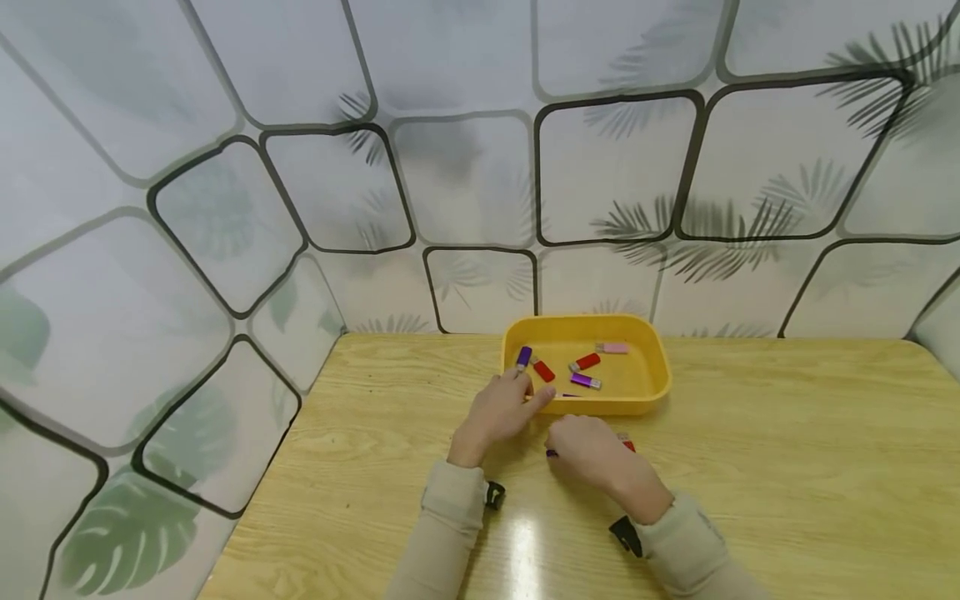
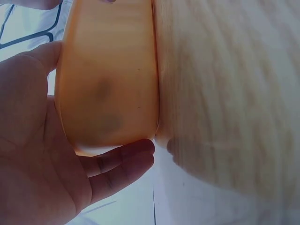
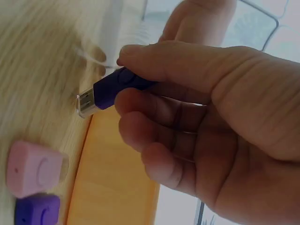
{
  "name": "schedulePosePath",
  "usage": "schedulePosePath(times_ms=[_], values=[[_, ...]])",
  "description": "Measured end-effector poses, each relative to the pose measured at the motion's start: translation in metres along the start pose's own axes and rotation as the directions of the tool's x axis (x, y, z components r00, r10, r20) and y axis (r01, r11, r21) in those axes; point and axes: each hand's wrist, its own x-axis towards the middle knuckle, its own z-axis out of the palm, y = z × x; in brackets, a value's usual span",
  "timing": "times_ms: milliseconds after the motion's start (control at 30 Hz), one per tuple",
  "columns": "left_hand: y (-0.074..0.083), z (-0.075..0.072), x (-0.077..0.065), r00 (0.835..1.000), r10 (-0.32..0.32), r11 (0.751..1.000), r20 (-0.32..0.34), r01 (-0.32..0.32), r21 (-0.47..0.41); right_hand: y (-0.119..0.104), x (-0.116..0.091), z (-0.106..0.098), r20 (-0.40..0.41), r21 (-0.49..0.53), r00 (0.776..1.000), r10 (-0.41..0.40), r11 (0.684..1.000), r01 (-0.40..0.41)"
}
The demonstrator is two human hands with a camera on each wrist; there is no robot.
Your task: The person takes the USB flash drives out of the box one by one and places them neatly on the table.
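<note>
My right hand pinches a dark blue USB flash drive between thumb and fingers, its metal plug sticking out past the fingertips. This hand is low over the table, just in front of a yellow plastic tray. At the tray's front left corner, my left hand holds the tray, thumb at the rim and fingers against the outer end wall. Close by the right hand, a pink flash drive and a purple flash drive lie on the table. A red flash drive shows partly behind the right hand.
Inside the tray lie several flash drives, among them a pink one, a red one and a purple one. The wooden table meets a patterned wall covering behind the tray.
</note>
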Motion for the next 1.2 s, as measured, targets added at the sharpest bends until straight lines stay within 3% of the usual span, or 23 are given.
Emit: schedulePosePath(times_ms=[300, 533, 933, 1200], values=[[-0.001, 0.001, 0.001, 1.000, -0.005, 1.000, 0.001, 0.005, 0.005, 0.001, -0.005, 0.005, 0.077, 0.045, 0.995, -0.056, 0.998, 0.052], [-0.001, 0.001, 0.000, 1.000, 0.003, 1.000, 0.001, -0.003, 0.004, 0.004, -0.005, 0.007, 0.103, 0.128, 0.994, -0.041, 0.991, 0.027], [0.000, 0.000, -0.002, 1.000, -0.004, 1.000, 0.001, 0.004, -0.014, 0.007, -0.012, 0.004, 0.137, 0.117, 0.989, -0.062, 0.992, 0.046], [0.002, -0.002, -0.003, 1.000, 0.000, 1.000, 0.003, 0.000, -0.022, 0.006, -0.011, 0.003, 0.191, 0.142, 0.982, -0.013, 0.990, -0.014]])
